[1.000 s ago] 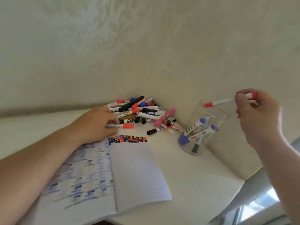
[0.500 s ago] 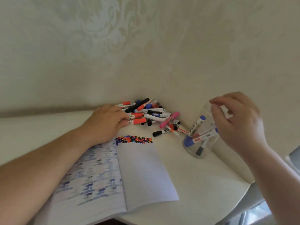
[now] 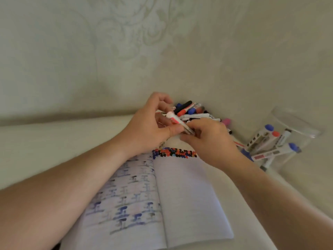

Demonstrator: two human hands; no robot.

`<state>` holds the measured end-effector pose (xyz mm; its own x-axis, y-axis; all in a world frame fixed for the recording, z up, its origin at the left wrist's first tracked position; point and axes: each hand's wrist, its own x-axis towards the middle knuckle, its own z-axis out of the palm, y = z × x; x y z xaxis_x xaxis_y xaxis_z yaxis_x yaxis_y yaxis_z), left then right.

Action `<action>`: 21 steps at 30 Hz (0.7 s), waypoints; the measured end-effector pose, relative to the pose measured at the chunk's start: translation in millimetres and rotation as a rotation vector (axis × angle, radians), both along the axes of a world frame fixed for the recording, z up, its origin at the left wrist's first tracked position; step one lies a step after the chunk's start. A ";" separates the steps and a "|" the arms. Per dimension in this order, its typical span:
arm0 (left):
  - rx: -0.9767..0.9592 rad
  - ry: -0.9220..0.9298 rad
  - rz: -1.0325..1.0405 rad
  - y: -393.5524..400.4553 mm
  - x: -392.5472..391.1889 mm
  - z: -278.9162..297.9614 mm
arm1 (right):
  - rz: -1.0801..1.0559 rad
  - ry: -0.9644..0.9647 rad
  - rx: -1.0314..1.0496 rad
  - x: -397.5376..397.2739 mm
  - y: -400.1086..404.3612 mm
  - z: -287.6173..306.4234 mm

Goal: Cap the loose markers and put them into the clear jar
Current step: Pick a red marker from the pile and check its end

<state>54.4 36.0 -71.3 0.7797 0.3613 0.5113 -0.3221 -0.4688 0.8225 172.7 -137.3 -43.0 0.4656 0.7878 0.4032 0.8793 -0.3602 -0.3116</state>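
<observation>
A pile of loose markers [image 3: 195, 112] with red, blue, black and pink caps lies against the wall. My left hand [image 3: 149, 127] holds a white marker [image 3: 175, 120] with red print, lifted just in front of the pile. My right hand [image 3: 210, 139] meets it from the right, fingers curled at the marker's lower end. What those fingers pinch is hidden. The clear jar [image 3: 292, 134] stands at the right and holds several capped markers, blue and red caps up.
An open notebook [image 3: 183, 199] lies on the cream table [image 3: 54, 138] under my forearms, with a band of coloured ink dots along its top edge. The patterned wall rises right behind the pile. The table's edge curves away at the lower right.
My right hand left the jar, where the red marker now stands, and came left to the pile. My left hand lifted a white marker off the pile, and both hands now meet on it.
</observation>
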 end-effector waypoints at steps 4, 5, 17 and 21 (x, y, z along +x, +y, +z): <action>0.311 0.187 0.030 -0.8 0.4 -6.6 | 0.163 1.068 0.366 2.3 -1.6 0.6; 0.382 0.231 0.021 -1.0 0.7 -7.4 | 0.202 1.191 0.405 2.1 -0.7 -2.8; 0.615 0.347 -0.007 -7.0 2.2 -6.6 | 0.231 1.190 0.580 -5.5 9.5 -24.4; 0.529 0.334 -0.047 -12.8 0.7 -2.9 | 0.289 1.225 0.542 -1.7 3.9 -23.1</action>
<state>55.2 23.2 -74.2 0.9373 0.0874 0.3373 -0.1179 -0.8313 0.5431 170.9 -133.4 -66.1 0.5912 0.7939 0.1420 -0.0362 0.2020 -0.9787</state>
